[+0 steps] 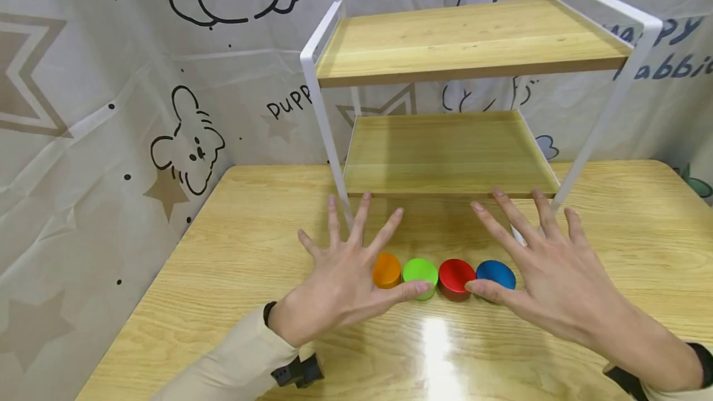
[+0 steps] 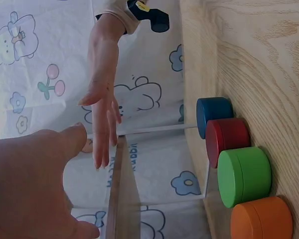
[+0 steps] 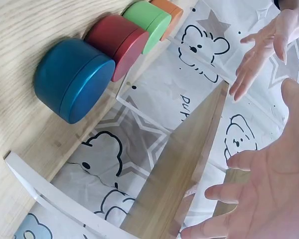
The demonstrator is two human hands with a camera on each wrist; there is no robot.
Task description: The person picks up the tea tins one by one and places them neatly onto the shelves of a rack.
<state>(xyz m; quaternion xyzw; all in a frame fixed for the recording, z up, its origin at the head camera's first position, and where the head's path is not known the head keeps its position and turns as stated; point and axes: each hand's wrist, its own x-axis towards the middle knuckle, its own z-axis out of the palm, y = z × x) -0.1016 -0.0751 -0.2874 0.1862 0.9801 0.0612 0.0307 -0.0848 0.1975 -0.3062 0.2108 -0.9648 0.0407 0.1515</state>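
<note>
Both hands hover palm down above the table with fingers spread, holding nothing. In the head view my left hand point(image 1: 348, 277) is over the left end of a row of round lidded tins. My right hand point(image 1: 562, 277) hangs over the right end. The row runs from an orange tin point(image 1: 387, 270), partly behind the left hand, through a green tin point(image 1: 420, 277) and a red tin point(image 1: 457, 278) to a blue tin point(image 1: 496, 276). In the wrist views the hands stay apart from the tins, which stand close together on the table.
Just behind the tins stands a two-tier rack with a wooden upper shelf point(image 1: 473, 39), a wooden lower shelf point(image 1: 445, 153) and white metal side frames point(image 1: 325, 135). A printed cloth point(image 1: 250, 79) hangs behind the wooden table point(image 1: 223, 265).
</note>
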